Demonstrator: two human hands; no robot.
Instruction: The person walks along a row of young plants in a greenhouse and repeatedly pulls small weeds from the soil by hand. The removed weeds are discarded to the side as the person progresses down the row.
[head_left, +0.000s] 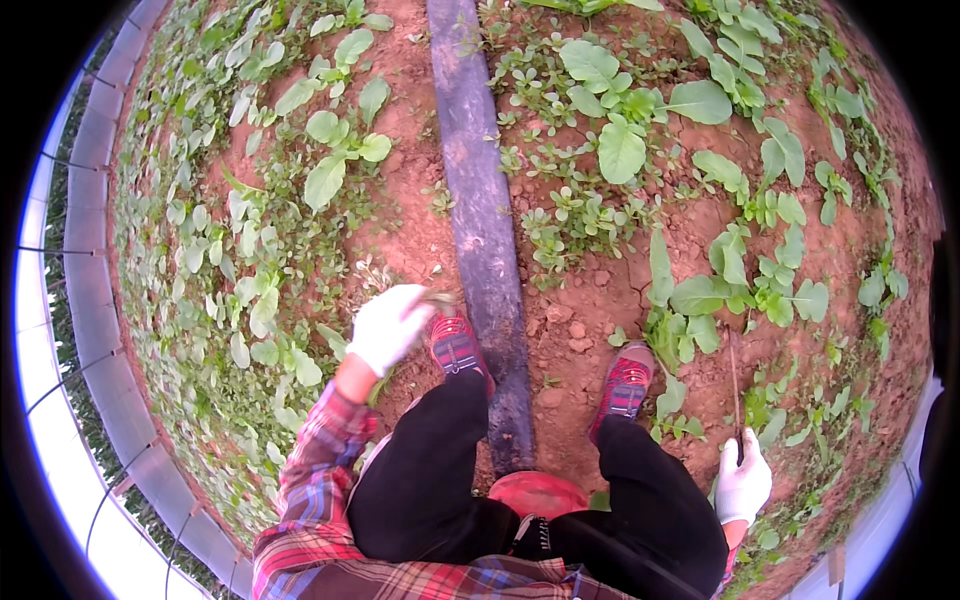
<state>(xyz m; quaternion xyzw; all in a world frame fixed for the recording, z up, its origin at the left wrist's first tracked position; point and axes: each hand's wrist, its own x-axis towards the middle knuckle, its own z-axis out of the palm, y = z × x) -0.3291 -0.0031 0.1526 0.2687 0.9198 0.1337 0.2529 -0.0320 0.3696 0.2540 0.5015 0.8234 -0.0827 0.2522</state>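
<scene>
My left hand (388, 324), in a white glove, is beside my shoe on the left, its fingers around something small and blurred (438, 298), perhaps a bit of weed or soil. My right hand (742, 480), also gloved in white, is shut on a thin rod-like tool (734, 375) that points up the picture to the leafy plants. Near the tool's far end grow broad-leaved green seedlings (701, 295). Low small-leaved weeds (577, 225) spread over the reddish soil between the seedlings.
A dark flat strip (480, 187) runs up the bed between my shoes (459, 349). A red round object (538, 493) lies between my legs. Dense leafy plants (255, 300) cover the left side. A curved greenhouse wall (82, 217) with plastic film stands at the far left.
</scene>
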